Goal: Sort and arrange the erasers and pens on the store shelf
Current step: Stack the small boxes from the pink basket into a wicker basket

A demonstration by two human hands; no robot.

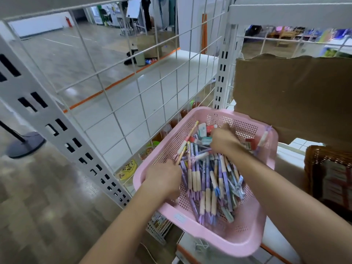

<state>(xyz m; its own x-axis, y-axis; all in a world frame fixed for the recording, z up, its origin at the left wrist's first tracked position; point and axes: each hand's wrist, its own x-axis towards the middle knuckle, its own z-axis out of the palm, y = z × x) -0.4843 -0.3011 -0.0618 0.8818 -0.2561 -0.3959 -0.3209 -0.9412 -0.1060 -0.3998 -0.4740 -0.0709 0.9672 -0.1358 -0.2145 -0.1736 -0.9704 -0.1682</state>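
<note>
A pink perforated basket (pixel 245 239) stands on the white shelf, filled with a heap of purple and cream pens (pixel 207 185). Small boxed erasers (pixel 202 131) lie at its far end. My left hand (pixel 164 180) is inside the basket's left side, fingers curled round a bundle of pens. My right hand (pixel 224 141) reaches into the far middle, fingers curled down among the erasers and pens; what they hold is hidden.
A white wire grid panel (pixel 118 77) and a slotted upright (pixel 57 128) stand left of the basket. Torn brown cardboard (pixel 293 96) rises behind it on the right. A dark wicker basket (pixel 329 174) stands at the right edge. Goods lie on lower shelves.
</note>
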